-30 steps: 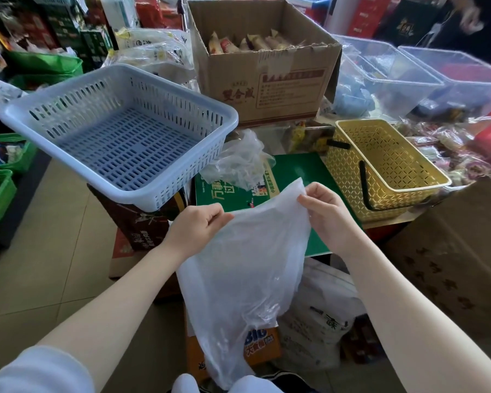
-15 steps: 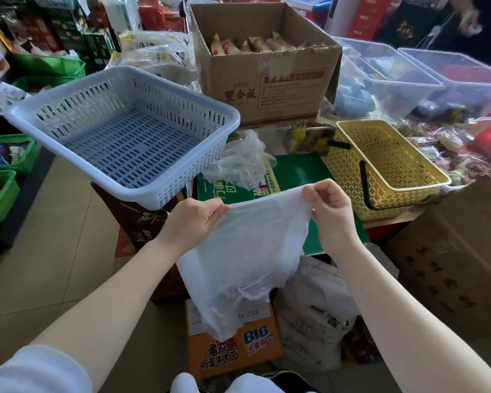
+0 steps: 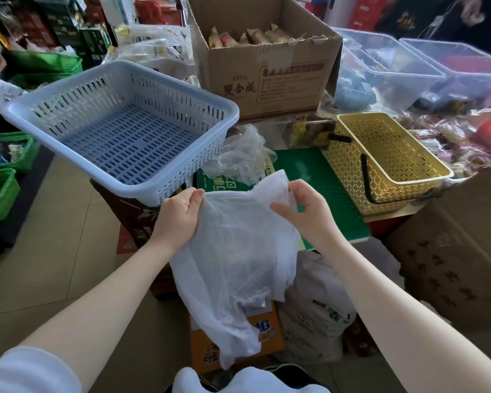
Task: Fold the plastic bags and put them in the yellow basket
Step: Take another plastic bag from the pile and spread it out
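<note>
A thin white plastic bag [image 3: 233, 268] hangs in front of me, held up by its top edge. My left hand [image 3: 179, 217] grips the bag's upper left corner. My right hand [image 3: 306, 214] pinches the upper right part, fingers curled into the film. A second, crumpled clear plastic bag [image 3: 241, 157] lies on the green box top beyond my hands. The yellow basket [image 3: 349, 165] with a black handle stands to the right, and I see nothing inside it.
A pale blue slotted basket [image 3: 119, 131] sits tilted at the left on a dark carton. An open cardboard box [image 3: 267, 66] of snacks stands behind. Clear bins [image 3: 408, 66] are at back right, a brown carton [image 3: 451, 251] at right, green crates [image 3: 0, 191] at left.
The bag's lower part has been drawn up and doubled, so it hangs shorter. My hands now hold the top edge closer together, and my right hand has shifted its pinch.
</note>
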`<state>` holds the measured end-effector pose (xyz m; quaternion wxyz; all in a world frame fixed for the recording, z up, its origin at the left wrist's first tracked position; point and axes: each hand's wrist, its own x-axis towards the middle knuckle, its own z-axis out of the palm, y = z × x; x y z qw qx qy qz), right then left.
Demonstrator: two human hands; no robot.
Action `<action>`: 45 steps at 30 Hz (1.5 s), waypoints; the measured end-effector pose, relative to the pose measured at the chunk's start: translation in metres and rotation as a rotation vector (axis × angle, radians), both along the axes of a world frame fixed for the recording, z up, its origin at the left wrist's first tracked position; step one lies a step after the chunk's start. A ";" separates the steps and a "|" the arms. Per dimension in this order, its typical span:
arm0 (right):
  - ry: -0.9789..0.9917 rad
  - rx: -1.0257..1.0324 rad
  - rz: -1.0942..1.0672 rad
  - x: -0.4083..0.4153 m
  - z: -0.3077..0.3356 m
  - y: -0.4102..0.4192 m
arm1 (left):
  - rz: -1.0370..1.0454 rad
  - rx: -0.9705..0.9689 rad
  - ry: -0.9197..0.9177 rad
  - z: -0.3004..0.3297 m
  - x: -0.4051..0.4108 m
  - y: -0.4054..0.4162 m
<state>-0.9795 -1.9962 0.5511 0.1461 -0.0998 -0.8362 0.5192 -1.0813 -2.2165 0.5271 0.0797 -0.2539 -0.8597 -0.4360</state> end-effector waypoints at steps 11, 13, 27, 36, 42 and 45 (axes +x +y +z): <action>0.037 -0.226 -0.025 -0.008 0.014 -0.012 | -0.369 -0.050 -0.083 0.022 0.006 0.032; 0.043 -0.316 -0.033 -0.006 0.016 -0.008 | -0.354 -0.026 -0.011 0.020 0.007 0.035; 0.140 -0.466 -0.193 -0.008 0.021 -0.013 | -0.299 0.092 0.097 0.019 0.019 0.036; -0.010 -0.066 0.096 -0.004 0.012 -0.008 | -0.082 0.218 -0.031 0.034 0.015 0.031; 0.070 0.228 -0.008 -0.001 -0.004 -0.004 | -0.108 0.274 -0.230 0.030 0.014 0.025; 0.180 0.476 -0.119 -0.007 -0.003 0.001 | -0.205 0.187 -0.297 0.032 0.005 0.020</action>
